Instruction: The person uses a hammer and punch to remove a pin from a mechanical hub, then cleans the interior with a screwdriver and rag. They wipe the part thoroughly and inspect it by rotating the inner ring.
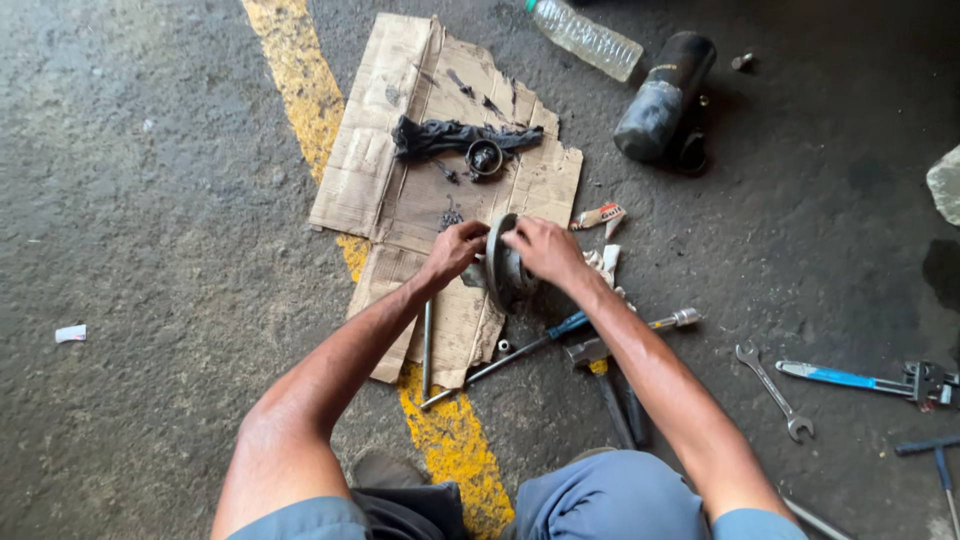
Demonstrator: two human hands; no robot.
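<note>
Metal hub (503,268) on edge, both hands gripping it, over cardboard (400,190)

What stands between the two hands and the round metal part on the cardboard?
Nothing visible does. The left hand and the right hand both already grip the round metal part, one on each side, above the cardboard.

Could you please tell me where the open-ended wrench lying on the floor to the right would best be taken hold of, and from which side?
Probably by the middle of its thin straight shank, coming from above. The wrench lies flat on the floor, slanted, with a jaw at each end, and bare ground on both sides of the shank leaves finger room. Both hands are on the metal hub.
</note>
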